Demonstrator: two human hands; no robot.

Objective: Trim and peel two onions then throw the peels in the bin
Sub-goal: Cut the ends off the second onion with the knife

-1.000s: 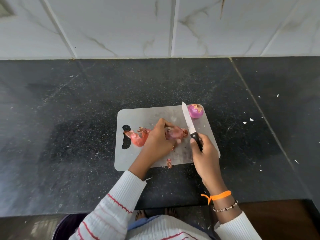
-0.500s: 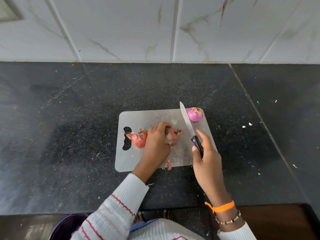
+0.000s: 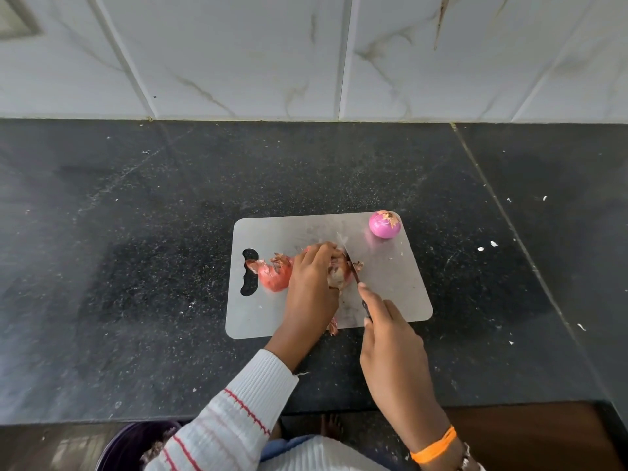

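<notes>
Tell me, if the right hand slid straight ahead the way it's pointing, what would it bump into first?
Probably the unpeeled onion that the left hand holds. The right hand points its knife at it; the blade looks already against it.

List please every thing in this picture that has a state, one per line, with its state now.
Peeled onion: skin off, resting alone at the far right corner of the cutting board.
Second onion: skin partly on, held down on the board.
Left hand: grips the second onion.
Right hand: holds the knife, blade against the second onion.
Onion peels: loose on the board, near its handle hole.
Bin: open, below the counter edge.
</notes>
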